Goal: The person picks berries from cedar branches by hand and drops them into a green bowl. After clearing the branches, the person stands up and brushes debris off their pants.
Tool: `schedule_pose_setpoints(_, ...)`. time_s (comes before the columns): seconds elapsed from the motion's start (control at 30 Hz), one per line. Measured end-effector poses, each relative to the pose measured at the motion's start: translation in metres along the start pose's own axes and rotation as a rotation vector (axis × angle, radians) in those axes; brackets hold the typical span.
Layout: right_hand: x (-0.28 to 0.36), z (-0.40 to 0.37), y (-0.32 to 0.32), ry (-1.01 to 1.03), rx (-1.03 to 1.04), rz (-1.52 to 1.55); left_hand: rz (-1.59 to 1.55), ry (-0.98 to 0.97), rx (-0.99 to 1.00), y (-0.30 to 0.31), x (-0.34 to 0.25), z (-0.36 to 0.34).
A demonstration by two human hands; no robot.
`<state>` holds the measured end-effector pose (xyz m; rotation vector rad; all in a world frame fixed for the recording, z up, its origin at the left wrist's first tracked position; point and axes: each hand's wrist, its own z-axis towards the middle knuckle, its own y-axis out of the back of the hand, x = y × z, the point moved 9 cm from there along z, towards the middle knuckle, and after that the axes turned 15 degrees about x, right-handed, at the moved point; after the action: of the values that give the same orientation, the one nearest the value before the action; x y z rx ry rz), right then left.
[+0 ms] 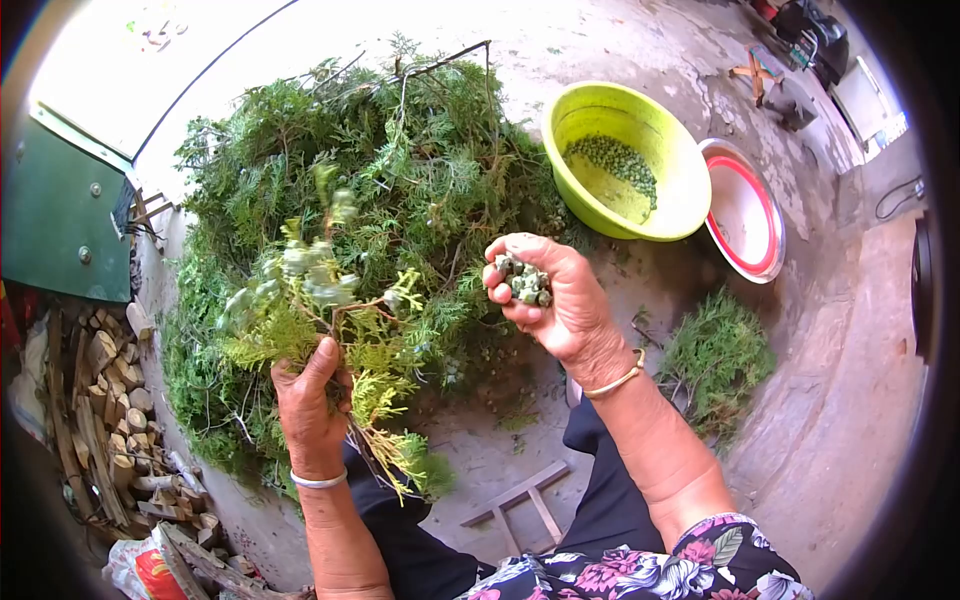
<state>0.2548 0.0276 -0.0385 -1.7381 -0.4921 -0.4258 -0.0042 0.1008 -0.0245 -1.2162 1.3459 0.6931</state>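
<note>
My left hand (318,405) is closed round the stems of a leafy branch (385,385) with yellow-green sprigs; its upper part is blurred. My right hand (560,300), palm turned up and fingers curled, holds a handful of grey-green seed cones (525,281). Beyond both hands lies a large heap of green cut branches (350,150). A yellow-green basin (685,190) stands past my right hand, with many small green cones at its bottom.
Right of the yellow-green basin is a red-and-white basin (765,235). A small pile of sprigs (715,350) lies right of my forearm. Split firewood (125,400) is stacked at the left, below a green panel (65,215). A wooden frame (520,495) lies between my legs.
</note>
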Motion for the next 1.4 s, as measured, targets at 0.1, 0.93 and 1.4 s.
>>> schedule_pose_setpoints(0.1, -0.006, -0.001, -0.009, -0.019, -0.013, -0.074, -0.016, 0.033, 0.072, -0.008, 0.006, 0.001)
schedule_pose_setpoints(0.93, -0.002, 0.001, -0.041, 0.282, -0.041, -1.084, 0.061, 0.125, 0.110, -0.028, 0.018, -0.004)
schedule_pose_setpoints(1.4, 0.001, 0.011, 0.001, 0.067, 0.174, 0.380, -0.112, 0.061, -0.033, 0.011, 0.014, -0.001)
